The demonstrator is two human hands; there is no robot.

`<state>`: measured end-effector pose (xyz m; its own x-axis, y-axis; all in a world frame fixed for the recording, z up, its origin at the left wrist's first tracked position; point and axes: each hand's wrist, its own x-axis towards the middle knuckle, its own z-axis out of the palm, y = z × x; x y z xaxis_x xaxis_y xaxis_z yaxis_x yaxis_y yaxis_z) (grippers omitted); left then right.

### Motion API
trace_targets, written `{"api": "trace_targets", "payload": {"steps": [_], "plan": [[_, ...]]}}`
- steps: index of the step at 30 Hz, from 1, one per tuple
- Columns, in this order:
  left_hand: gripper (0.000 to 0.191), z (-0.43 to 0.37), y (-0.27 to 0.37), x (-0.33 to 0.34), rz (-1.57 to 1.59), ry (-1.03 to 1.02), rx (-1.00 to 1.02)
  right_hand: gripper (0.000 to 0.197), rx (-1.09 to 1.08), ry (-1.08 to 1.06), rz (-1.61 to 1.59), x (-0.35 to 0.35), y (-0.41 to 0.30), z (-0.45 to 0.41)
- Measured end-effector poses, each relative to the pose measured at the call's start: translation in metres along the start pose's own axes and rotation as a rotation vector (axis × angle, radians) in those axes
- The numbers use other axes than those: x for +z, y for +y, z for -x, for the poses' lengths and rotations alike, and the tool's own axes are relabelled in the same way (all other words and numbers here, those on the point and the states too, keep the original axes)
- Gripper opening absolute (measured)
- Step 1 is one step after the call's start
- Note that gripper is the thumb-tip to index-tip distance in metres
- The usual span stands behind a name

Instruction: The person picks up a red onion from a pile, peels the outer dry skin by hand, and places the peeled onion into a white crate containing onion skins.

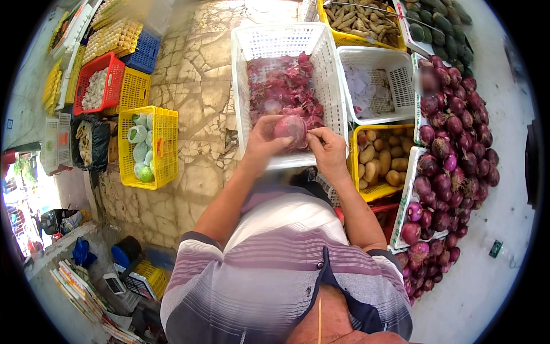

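A red onion (289,130) rests in my left hand (267,136), its fingers and thumb wrapped around the bulb. My right hand (327,146) is at the onion's right side, thumb and forefinger pinched together at its skin. Whether a flake of skin is between those fingertips is too small to tell. Both hands are over the near end of a white plastic crate (289,162). Loose red onion skins (279,88) cover much of the crate's floor.
To the right, many red onions (455,124) are heaped beside a yellow crate of potatoes (382,157) and a white basket (404,92). On the left stand a yellow crate (165,146) with net-wrapped green produce and a red crate of garlic (112,81). Cracked stone flooring (197,129) lies between.
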<state>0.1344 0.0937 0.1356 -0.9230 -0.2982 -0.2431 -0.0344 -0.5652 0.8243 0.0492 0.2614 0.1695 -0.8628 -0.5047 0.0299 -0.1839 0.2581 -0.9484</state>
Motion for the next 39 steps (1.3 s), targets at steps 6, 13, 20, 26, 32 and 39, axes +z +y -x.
{"api": "trace_targets", "payload": {"steps": [6,13,20,26,32,39], "plan": [[0.052,-0.002,0.001,0.003,-0.001,-0.009,0.006,0.004,-0.009,0.013,0.072,0.000,0.005,-0.004],[0.052,-0.004,-0.004,-0.003,0.078,-0.049,-0.055,0.004,0.033,0.063,0.173,0.000,0.010,-0.006],[0.054,-0.001,-0.008,-0.008,0.251,-0.077,-0.116,0.007,0.042,0.109,0.305,-0.005,0.012,-0.012],[0.058,-0.002,-0.013,-0.011,0.588,-0.081,-0.177,0.009,0.024,0.147,0.334,-0.012,0.029,-0.012],[0.057,-0.002,-0.005,-0.009,0.639,-0.163,-0.201,0.012,0.167,0.148,0.190,-0.017,0.033,-0.012],[0.058,-0.004,0.009,-0.003,0.852,0.025,-0.396,0.013,0.149,0.101,0.351,-0.011,0.050,-0.010]]}}
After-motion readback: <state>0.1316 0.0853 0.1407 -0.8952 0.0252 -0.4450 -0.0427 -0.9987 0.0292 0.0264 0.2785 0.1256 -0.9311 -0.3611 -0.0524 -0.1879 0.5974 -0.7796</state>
